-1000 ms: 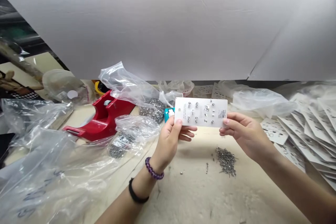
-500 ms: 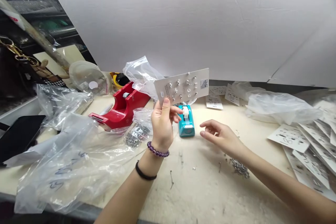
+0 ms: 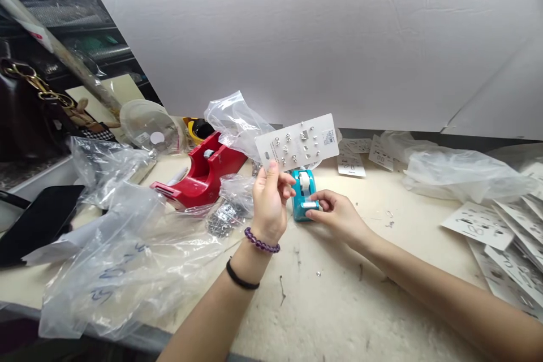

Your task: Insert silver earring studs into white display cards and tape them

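My left hand (image 3: 270, 198) pinches the lower left corner of a white card (image 3: 297, 144) that bears several small metal earrings and a printed label. The card is held up, slightly tilted, above and behind a teal tape dispenser (image 3: 304, 198). My right hand (image 3: 335, 215) is at the front right of the dispenser, its thumb and index finger at the cutting edge where the tape end lies. Whether the tape is pinched between those fingertips is too small to tell.
A red tape dispenser (image 3: 203, 175) and plastic bags (image 3: 127, 271) lie to the left, with a black phone (image 3: 38, 223) beyond. Stacked earring cards (image 3: 479, 225) and a translucent bag (image 3: 466, 172) are at the right. Small metal pieces (image 3: 282, 291) lie on the table (image 3: 322, 317).
My right hand has moved left and reached the front of the teal dispenser. My left hand still holds the card, which has turned slightly.
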`<action>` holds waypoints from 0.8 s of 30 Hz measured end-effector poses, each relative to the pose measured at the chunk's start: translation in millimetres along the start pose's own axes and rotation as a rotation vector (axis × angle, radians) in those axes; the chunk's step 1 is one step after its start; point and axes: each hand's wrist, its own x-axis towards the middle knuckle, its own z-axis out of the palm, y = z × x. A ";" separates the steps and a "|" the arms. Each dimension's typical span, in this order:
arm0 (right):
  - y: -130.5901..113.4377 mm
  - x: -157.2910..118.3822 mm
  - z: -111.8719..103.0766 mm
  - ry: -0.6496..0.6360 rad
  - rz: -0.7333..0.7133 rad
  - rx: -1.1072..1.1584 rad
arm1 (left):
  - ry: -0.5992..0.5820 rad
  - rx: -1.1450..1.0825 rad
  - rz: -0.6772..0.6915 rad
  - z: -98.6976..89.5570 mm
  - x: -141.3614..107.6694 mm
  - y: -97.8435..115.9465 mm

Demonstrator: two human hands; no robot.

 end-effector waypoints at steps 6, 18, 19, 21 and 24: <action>6.4 -8.3 6.6 0.060 -0.057 0.008 | 0.000 0.007 -0.002 -0.3 0.4 -2.3; 12.9 -13.6 16.2 0.164 -0.207 -0.051 | -0.003 -0.001 -0.033 0.0 -1.7 -4.2; 13.6 -13.2 16.9 0.166 -0.197 -0.033 | -0.005 0.000 -0.036 -0.1 -1.7 -4.5; 13.3 -13.2 17.6 0.178 -0.184 0.000 | -0.003 0.002 -0.037 -0.4 -1.3 -5.0; 7.3 -17.9 16.5 0.159 -0.138 0.033 | 0.006 0.004 -0.041 -0.5 -0.8 -5.9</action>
